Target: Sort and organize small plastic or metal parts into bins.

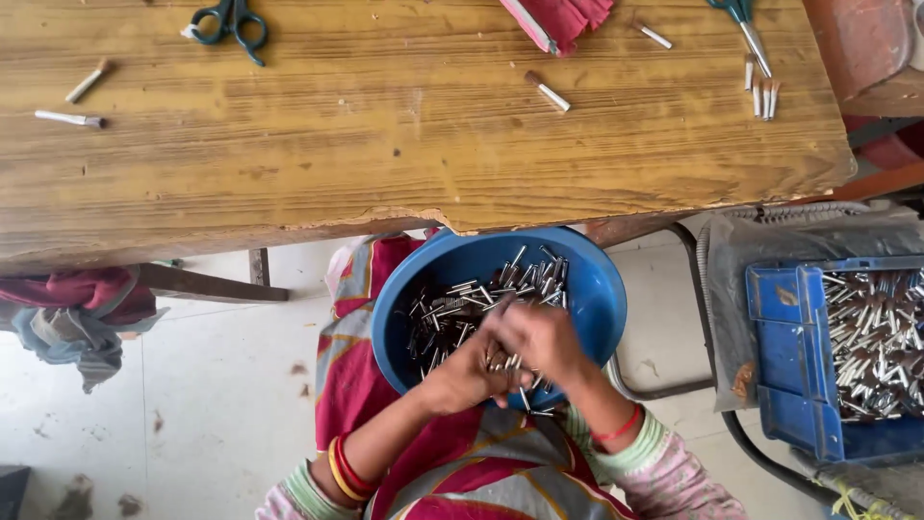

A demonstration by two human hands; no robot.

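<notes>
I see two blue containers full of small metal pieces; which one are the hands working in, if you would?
The round blue bowl on the lap, under both hands; the square blue crate stands untouched on the right.

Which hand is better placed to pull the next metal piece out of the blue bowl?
Probably the right hand: it lies over the metal pieces in the blue bowl. The left hand sits nearer the rim, seemingly holding a bunch.

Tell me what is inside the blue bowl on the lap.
The blue bowl holds a heap of small silvery metal tubes. The left hand and right hand cover the near part, so what lies beneath them is hidden.
</notes>
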